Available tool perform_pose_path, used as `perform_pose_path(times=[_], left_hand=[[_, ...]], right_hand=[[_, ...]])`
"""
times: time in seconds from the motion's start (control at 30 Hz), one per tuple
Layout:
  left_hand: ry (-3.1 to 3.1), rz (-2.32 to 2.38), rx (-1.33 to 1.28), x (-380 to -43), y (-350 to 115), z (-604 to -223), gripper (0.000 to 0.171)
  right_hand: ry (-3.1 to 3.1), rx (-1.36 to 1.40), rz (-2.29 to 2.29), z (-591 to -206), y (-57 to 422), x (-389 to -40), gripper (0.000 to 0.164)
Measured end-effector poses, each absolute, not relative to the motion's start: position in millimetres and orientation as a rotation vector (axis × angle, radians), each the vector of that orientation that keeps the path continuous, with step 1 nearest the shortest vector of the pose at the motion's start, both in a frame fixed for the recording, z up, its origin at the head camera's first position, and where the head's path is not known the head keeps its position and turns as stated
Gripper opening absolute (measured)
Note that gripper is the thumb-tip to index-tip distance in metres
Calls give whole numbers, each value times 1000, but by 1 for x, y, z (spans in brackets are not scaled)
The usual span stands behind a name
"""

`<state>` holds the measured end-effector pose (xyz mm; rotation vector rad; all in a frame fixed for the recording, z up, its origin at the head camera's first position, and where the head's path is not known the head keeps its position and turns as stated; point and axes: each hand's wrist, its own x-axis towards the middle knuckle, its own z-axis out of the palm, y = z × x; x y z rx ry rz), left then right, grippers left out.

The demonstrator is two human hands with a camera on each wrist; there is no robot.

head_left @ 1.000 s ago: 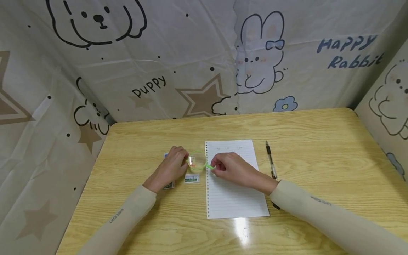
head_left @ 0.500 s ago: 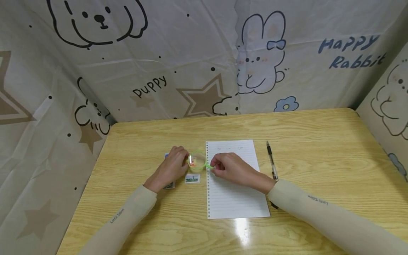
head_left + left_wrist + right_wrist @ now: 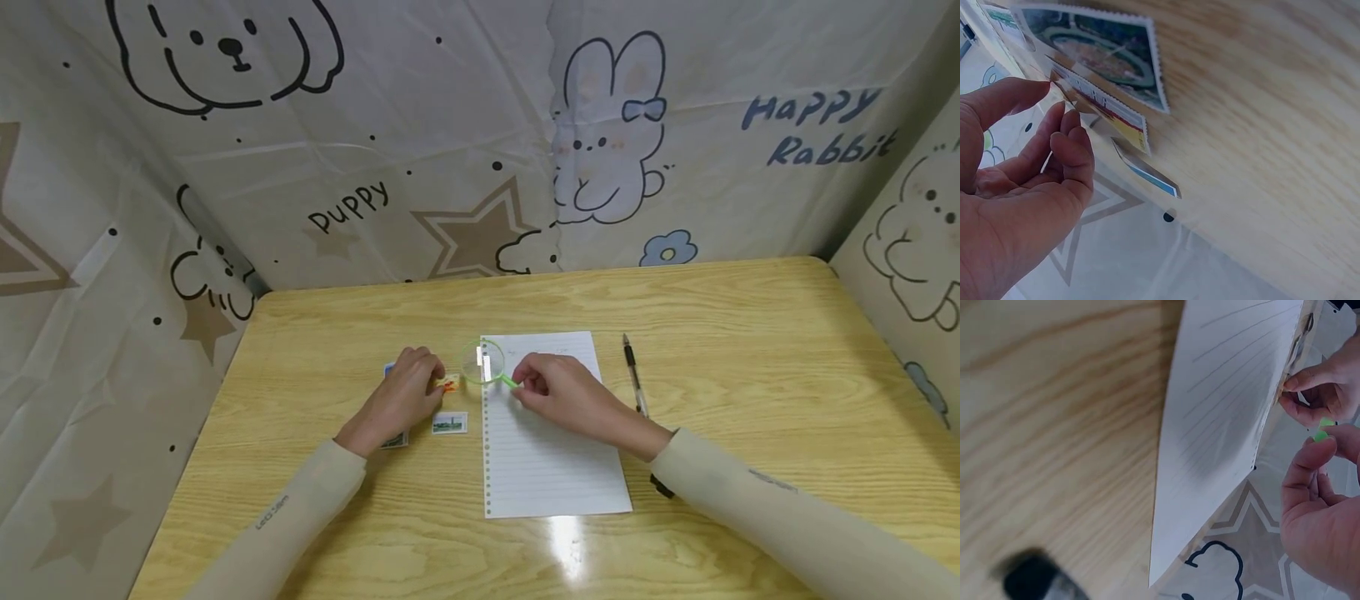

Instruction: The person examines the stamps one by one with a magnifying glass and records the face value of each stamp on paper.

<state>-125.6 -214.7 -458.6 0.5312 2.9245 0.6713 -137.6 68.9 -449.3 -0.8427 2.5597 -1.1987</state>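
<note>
In the head view, my left hand (image 3: 405, 387) pinches a small yellow-and-red postage stamp (image 3: 450, 383) at the tips of thumb and fingers. My right hand (image 3: 558, 387) holds a green-rimmed magnifying glass (image 3: 483, 362) by its handle, the lens over the left edge of the lined paper (image 3: 555, 467). A green landscape stamp (image 3: 450, 423) lies just below the held stamp. Partly hidden under my left hand are a blue-edged stamp (image 3: 388, 368) and a dark stamp (image 3: 396, 440). The left wrist view shows a large stamp with an oval (image 3: 1094, 53) flat on the wood.
Right of the paper lies a black pen (image 3: 634, 375), its lower part covered by my right sleeve. Faint writing runs along the top of the page. A wooden table (image 3: 750, 350) meets printed cloth walls (image 3: 450, 100) at the back and sides.
My right hand has moved the magnifying glass up and to the right, off the yellow-and-red stamp and onto the paper's edge. My left hand stays in place.
</note>
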Motion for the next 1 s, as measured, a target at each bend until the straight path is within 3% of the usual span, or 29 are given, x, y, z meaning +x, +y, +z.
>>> perform_pose_path(times=[1.0], left_hand=[[2927, 709, 538, -123, -216, -457, 15]], right_hand=[[2706, -529, -1316, -444, 146, -125, 11]])
